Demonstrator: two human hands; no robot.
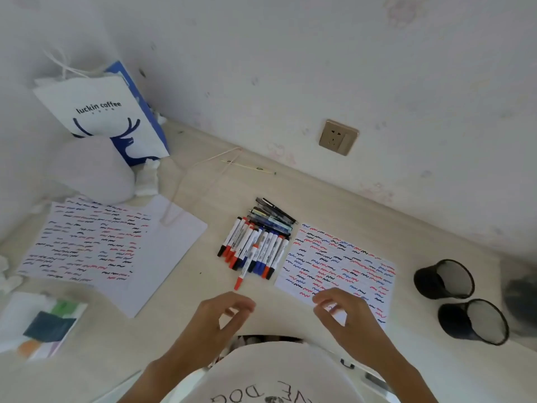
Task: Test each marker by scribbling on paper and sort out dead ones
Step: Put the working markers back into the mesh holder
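Markers [255,248] between scribbled papers [337,263]

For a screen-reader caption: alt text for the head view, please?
Two empty hands, left hand and right hand, hover over a desk near a pile of markers, a scribble-covered paper and two black mesh cups.

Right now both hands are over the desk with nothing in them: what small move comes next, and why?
Probably reach the left hand forward to the red-capped marker jutting from the marker pile; it lies nearest, and neither it nor the right hand holds anything. The scribbled sheet sits under the right hand for testing.
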